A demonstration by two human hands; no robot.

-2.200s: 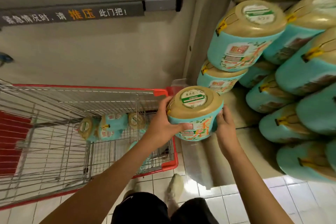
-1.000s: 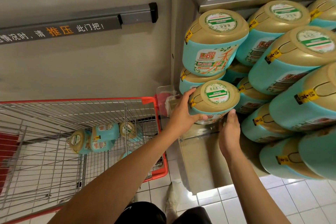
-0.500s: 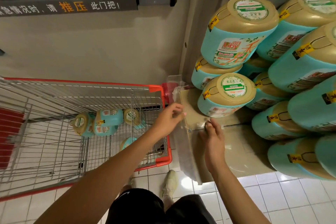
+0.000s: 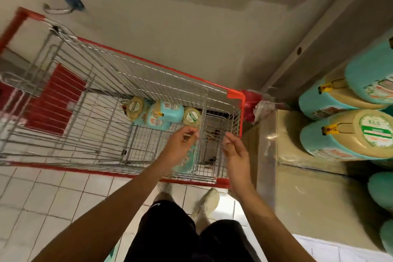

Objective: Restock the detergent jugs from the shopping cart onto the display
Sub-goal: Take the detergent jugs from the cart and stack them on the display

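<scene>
Teal bodies with tan tops mark the detergent jugs [image 4: 165, 115] in the shopping cart [image 4: 161, 66]. Three lie in a row against its far wall near the right-hand corner. A fourth jug [image 4: 186, 162] lies by the near wall, right under my left hand [image 4: 180, 144]. More of the same are stacked on their sides on the display [image 4: 297, 176] to my right, the nearest stacked jug [image 4: 350, 134] close to the display's near-left corner.

Both my hands hang over the cart's right end and hold nothing. The fingers [image 4: 190, 132] of the left are loosely curled, thumb close to forefinger. My right hand [image 4: 234, 149] is relaxed and half open, just beside the cart's right wall.

I judge these jugs heavy for their size, full of liquid, with stiff, smooth walls that could slip in a one-sided hold. The fourth jug is the closest, so I would take it with a palm on each side of the body. If the moulded handle near the tan top faces up I could hook it instead, but blur hides that. The cart is deep, so lifting a jug clear of the wire rim needs care.
</scene>
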